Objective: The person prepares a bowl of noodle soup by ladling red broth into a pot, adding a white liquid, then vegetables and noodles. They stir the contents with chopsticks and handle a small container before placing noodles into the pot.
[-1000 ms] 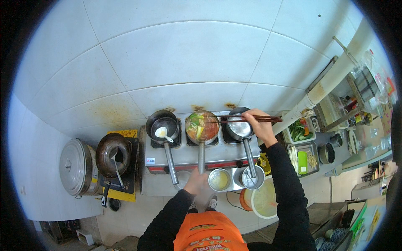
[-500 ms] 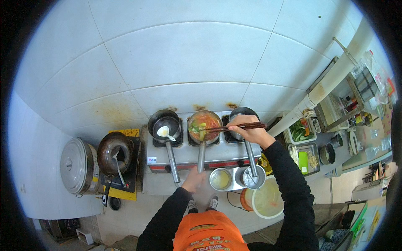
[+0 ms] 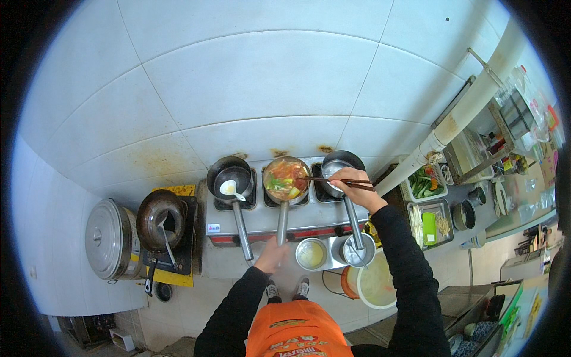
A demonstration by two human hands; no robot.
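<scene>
On the middle burner of the gas stove [image 3: 321,223] sits a saucepan [image 3: 284,220] of reddish broth with green and yellow pieces in it. My left hand [image 3: 272,256] is closed around the end of its long handle. Dark wooden chopsticks [image 3: 333,179] are gripped in my right hand [image 3: 352,185], their tips in the food at the pan's right side. That hand is above the right-hand saucepan [image 3: 344,159] and partly covers it. The left-hand saucepan [image 3: 239,214] has a white ladle [image 3: 231,188] resting in it.
Two metal bowls, one with yellowish liquid [image 3: 311,254] and one with a utensil [image 3: 358,250], stand at the stove's front. Left are a wok [image 3: 156,214] and a lidded steel pot [image 3: 104,238]. Right are a greens basket [image 3: 425,183], a vegetable tray [image 3: 429,223] and a slanting pipe [image 3: 452,122].
The chopstick tips have shifted from the left-middle of the pan to its right side, and the greens lie differently in the broth. My left hand stays on the handle.
</scene>
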